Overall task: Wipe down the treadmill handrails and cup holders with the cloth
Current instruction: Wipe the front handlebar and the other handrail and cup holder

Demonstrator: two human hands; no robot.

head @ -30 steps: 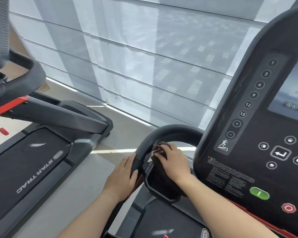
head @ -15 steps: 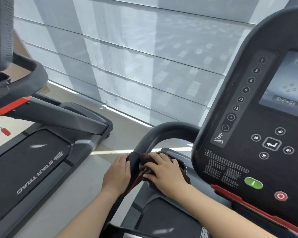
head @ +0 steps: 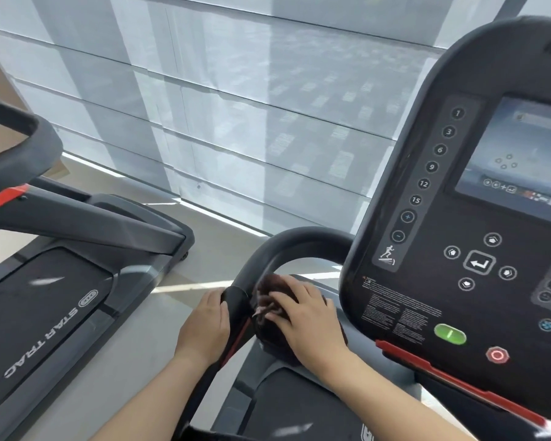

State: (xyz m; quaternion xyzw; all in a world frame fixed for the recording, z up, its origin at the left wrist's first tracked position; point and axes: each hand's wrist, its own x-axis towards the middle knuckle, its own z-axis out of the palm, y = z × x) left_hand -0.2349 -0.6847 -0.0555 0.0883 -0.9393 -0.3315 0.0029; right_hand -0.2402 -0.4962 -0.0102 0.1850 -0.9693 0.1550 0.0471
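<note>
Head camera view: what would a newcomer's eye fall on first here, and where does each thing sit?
At bottom centre, the right hand presses a dark cloth down just inside the curved black handrail, which the left hand grips. To the right looms the black console, with its green button and red stop button low down.
</note>
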